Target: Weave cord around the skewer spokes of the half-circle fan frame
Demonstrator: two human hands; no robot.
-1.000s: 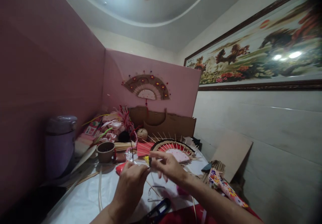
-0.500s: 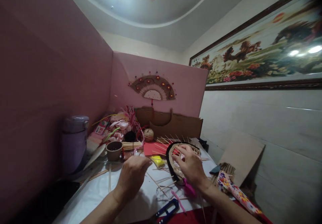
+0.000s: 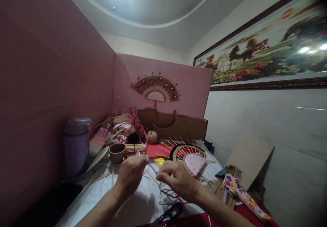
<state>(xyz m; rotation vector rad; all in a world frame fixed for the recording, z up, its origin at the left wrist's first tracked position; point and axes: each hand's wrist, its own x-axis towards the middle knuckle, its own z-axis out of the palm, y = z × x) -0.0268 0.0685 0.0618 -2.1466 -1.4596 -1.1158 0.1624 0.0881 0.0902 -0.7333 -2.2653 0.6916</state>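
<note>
My left hand (image 3: 131, 174) is closed in a pinch on one end of a thin dark cord (image 3: 152, 168). Across from it, my right hand (image 3: 180, 179) pinches the same cord, which stretches short between the two hands; its slack lies in loops on the white table below. Just beyond my right hand rests a half-round fan (image 3: 176, 152) of thin sticks, with a tan woven band, a black outer edge and a pink dotted cloth centre (image 3: 195, 163). Under my hands lie blue-handled thread snips (image 3: 170, 214), partly blurred.
A brown cup (image 3: 117, 153), a purple bottle (image 3: 77, 148) and a heap of pink yarn and cloth (image 3: 125, 128) stand at the left. Behind are a twine ball (image 3: 152, 136) and cardboard (image 3: 186, 128). A finished fan (image 3: 157, 88) hangs on the pink panel. A yellow packet (image 3: 159, 162) lies mid-table.
My right hand has left the fan and come down and left, and now grips the cord beside my left hand. The fan's dotted centre has come into view.
</note>
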